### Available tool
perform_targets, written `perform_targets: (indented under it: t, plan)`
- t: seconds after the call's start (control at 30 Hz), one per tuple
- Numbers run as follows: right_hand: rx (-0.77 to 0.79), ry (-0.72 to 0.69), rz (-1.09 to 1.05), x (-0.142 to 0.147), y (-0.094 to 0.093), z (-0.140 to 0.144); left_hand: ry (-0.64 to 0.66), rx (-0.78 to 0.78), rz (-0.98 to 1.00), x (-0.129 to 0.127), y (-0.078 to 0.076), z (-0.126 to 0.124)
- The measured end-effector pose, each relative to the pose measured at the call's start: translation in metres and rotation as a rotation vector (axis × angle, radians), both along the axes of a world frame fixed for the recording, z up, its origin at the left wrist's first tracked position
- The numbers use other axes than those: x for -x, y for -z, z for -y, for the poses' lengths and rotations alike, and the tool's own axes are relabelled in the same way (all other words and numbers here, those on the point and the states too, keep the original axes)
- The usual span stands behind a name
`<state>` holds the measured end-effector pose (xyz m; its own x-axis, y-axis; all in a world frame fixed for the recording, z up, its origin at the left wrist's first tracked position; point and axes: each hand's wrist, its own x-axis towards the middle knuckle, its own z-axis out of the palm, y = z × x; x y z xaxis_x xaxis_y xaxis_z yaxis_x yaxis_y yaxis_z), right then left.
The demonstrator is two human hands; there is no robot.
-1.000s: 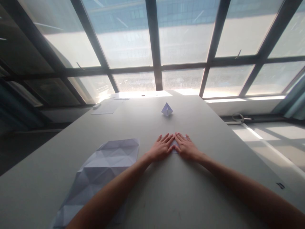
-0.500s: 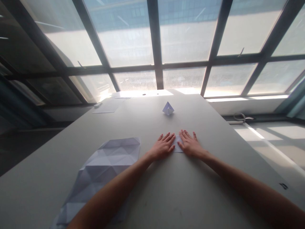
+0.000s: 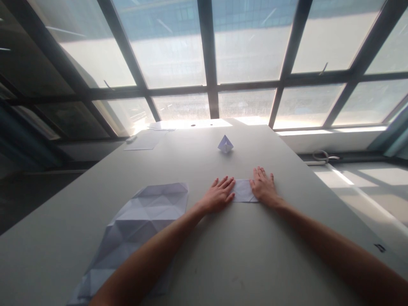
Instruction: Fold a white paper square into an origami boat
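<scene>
A small folded white paper (image 3: 243, 191) lies flat on the grey table (image 3: 223, 255). My left hand (image 3: 219, 194) rests flat on its left end, fingers spread. My right hand (image 3: 264, 186) lies flat on its right end, palm down. The middle strip of the paper shows between the two hands. Neither hand grips anything. A small folded paper boat (image 3: 225, 144) stands further back on the table, beyond the hands.
A large creased white sheet (image 3: 134, 229) lies at the near left, partly under my left forearm. Flat papers (image 3: 143, 142) lie at the far left corner. Big windows rise behind the table. A small black mark (image 3: 380, 247) sits near the right edge.
My right hand has slid to the right along the paper, away from my left hand, uncovering more of the paper between them. The left hand has stayed in place.
</scene>
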<state>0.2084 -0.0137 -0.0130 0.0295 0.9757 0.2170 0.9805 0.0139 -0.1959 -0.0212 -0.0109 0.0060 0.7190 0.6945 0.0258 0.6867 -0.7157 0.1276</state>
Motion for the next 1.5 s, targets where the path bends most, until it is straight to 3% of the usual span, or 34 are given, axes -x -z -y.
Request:
perform_targets:
  t: [0.1, 0.23, 0.4, 0.57, 0.73, 0.8, 0.93, 1.13, 1.5]
  plan:
    - [-0.104, -0.048, 0.008, 0.003, -0.007, 0.003, 0.004, 0.0, 0.008, 0.0, -0.001, 0.0]
    - [-0.163, -0.265, -0.014, 0.018, -0.015, 0.012, -0.004, -0.009, 0.008, 0.0, 0.001, 0.0]
    - [0.006, -0.515, -0.002, 0.033, -0.011, 0.019, -0.032, -0.026, 0.023, -0.002, 0.004, -0.001]
    - [0.064, -0.486, 0.008, 0.032, -0.007, 0.018, -0.066, -0.023, 0.029, -0.004, 0.002, 0.001]
    - [0.074, -0.513, 0.002, 0.031, -0.009, 0.017, 0.015, -0.036, 0.114, -0.005, -0.006, 0.003]
    - [0.083, -0.538, -0.001, 0.03, -0.011, 0.017, -0.008, 0.001, 0.133, -0.005, -0.006, 0.002]
    - [0.09, -0.572, -0.002, 0.03, -0.013, 0.019, -0.057, 0.062, 0.111, -0.006, -0.004, 0.0]
    - [0.084, -0.576, 0.004, 0.03, -0.01, 0.017, -0.017, -0.001, 0.067, -0.007, 0.001, 0.001]
    - [0.167, -0.382, 0.031, 0.022, 0.0, 0.011, 0.014, -0.016, -0.005, -0.003, 0.006, 0.002]
